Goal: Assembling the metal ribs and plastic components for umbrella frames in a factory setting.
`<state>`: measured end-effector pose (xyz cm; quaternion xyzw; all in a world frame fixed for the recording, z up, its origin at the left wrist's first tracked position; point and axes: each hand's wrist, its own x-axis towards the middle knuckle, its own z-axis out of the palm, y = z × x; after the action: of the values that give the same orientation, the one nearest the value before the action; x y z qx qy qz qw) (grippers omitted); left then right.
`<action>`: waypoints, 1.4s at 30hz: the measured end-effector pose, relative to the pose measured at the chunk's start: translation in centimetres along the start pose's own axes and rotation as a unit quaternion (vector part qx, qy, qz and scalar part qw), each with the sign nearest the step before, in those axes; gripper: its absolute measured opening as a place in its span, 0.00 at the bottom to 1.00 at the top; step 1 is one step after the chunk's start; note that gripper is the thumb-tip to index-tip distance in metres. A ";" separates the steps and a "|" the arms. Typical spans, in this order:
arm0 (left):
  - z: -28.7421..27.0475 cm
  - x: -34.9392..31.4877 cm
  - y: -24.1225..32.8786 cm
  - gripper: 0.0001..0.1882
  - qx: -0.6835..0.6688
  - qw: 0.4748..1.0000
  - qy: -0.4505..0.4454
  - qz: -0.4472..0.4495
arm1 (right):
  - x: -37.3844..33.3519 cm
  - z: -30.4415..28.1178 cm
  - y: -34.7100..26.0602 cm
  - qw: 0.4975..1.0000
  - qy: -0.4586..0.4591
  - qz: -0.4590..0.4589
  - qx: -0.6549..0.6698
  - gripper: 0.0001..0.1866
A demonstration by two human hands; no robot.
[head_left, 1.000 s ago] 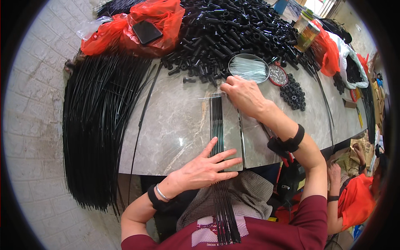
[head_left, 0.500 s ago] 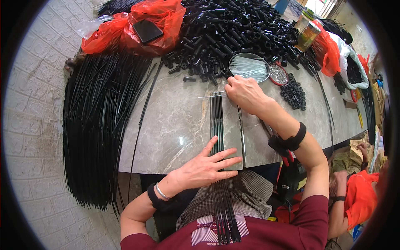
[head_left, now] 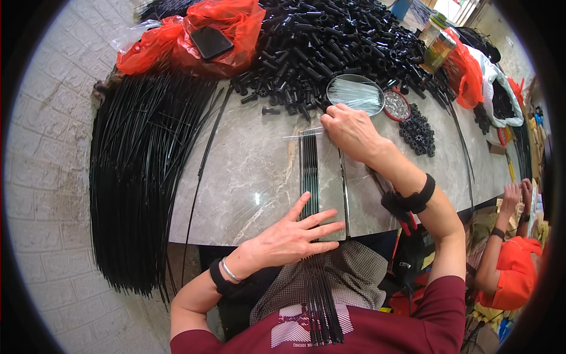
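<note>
A row of thin black rods (head_left: 309,162) lies side by side on the table, running toward me over its front edge and onto my lap and shirt. My left hand (head_left: 286,234) rests flat across them, fingers spread. At their far ends my right hand (head_left: 356,137) is closed in a pinch on a thin pale wire (head_left: 292,137), which crosses the rod tips and sticks out on their left. Whether it passes through the tips is too small to tell. Just beyond the right hand is an oval dish of similar pale wires (head_left: 355,94).
A heap of black tubular parts (head_left: 330,44) covers the back. Beside the dish sit a red-rimmed tub (head_left: 396,105) and small black toothed parts (head_left: 417,133). Red-handled pliers (head_left: 401,212) lie under my right forearm. Black rods (head_left: 141,183) hang at left. A co-worker's orange sleeve (head_left: 516,274) shows at right.
My hands, the rods and the wire keep nearly the same places. At the right, the co-worker's arms have risen, with both hands now up by the table's edge.
</note>
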<state>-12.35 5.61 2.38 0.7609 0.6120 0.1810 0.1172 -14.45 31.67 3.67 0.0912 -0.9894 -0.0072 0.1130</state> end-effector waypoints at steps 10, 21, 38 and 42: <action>-0.1 0.3 0.3 0.28 0.022 0.999 -0.034 -0.025 | -0.3 0.7 0.2 1.000 0.018 -0.010 -0.005 0.03; -0.3 0.3 0.2 0.31 0.007 0.999 -0.044 -0.024 | -0.3 0.4 -0.1 1.000 0.000 0.009 0.016 0.04; -0.5 0.7 0.3 0.26 0.020 0.997 -0.066 -0.035 | 0.0 0.3 0.3 0.997 -0.023 0.006 0.076 0.05; -0.6 0.8 0.4 0.25 0.011 0.995 -0.084 -0.044 | -0.1 0.8 0.4 0.996 -0.005 -0.007 0.089 0.04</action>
<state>-12.11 6.28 3.22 0.7468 0.6350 0.1044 0.1677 -14.61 32.11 2.88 0.1080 -0.9860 0.0795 0.0991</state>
